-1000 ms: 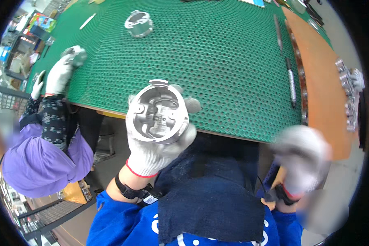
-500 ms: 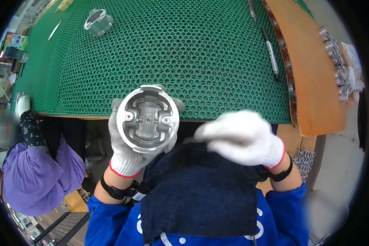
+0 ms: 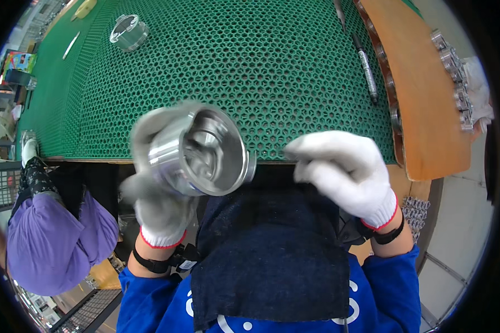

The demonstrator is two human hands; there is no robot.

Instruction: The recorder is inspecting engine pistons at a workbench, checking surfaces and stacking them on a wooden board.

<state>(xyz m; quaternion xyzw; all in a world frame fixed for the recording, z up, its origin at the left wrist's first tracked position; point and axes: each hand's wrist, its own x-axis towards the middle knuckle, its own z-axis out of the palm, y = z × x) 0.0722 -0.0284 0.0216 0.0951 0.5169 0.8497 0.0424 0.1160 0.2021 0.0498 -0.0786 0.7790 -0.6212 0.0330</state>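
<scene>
In my left hand [image 3: 164, 213], white-gloved and blurred by motion, is a silvery metal piston [image 3: 203, 155]. Its hollow underside is tipped toward the right, while the fingers wrap round the outer wall. My right hand [image 3: 350, 172], also gloved, hovers near the front edge of the green mat [image 3: 250, 72], to the right of the piston. Its thumb stands apart from the fingers and nothing shows between them. A second piston [image 3: 129, 33] sits on the mat at the far left.
A black-and-white marker [image 3: 366, 75] and a thin dark tool [image 3: 340, 15] lie on the right. Beyond them is an orange-brown board [image 3: 433, 105] with pistons along its edges. A white pen [image 3: 70, 45] lies far left. A person in purple [image 3: 50, 238] sits at left.
My left hand has turned the piston from facing up toward me to tilted rightward. My right hand has shifted slightly right, and its thumb has parted from the fingers.
</scene>
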